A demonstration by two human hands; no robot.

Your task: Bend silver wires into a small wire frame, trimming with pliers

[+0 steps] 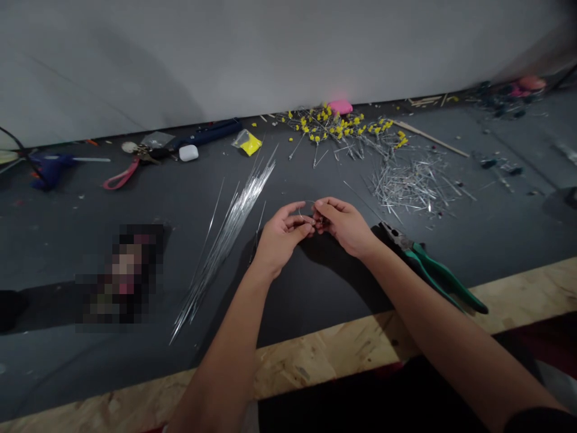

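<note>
Both my hands are together over the dark tabletop [311, 307], fingertips nearly meeting. Left hand [276, 242]: thumb and fingers pinched on a thin wire [306, 201]. Right hand [349, 228]: thumb and index finger clamped on the same wire. The wire curves in a small loop between my fingertips; its ends are hidden by my fingers. Green-handled pliers [426, 264] lie just beside my right forearm, jaws pointing away from me. Bundle of long straight wires [232, 231] left of my left hand, lying slantwise. Heap of short wires [412, 183] beyond my right hand; behind it, yellow-tipped wires [338, 128] with a pink lump [341, 107] at the back. Yellow packet [249, 143] and white case [188, 153] far left of those. Pixelated object [124, 273] well left, can't tell what. Wooden stick [433, 139] near the short-wire heap.
</note>
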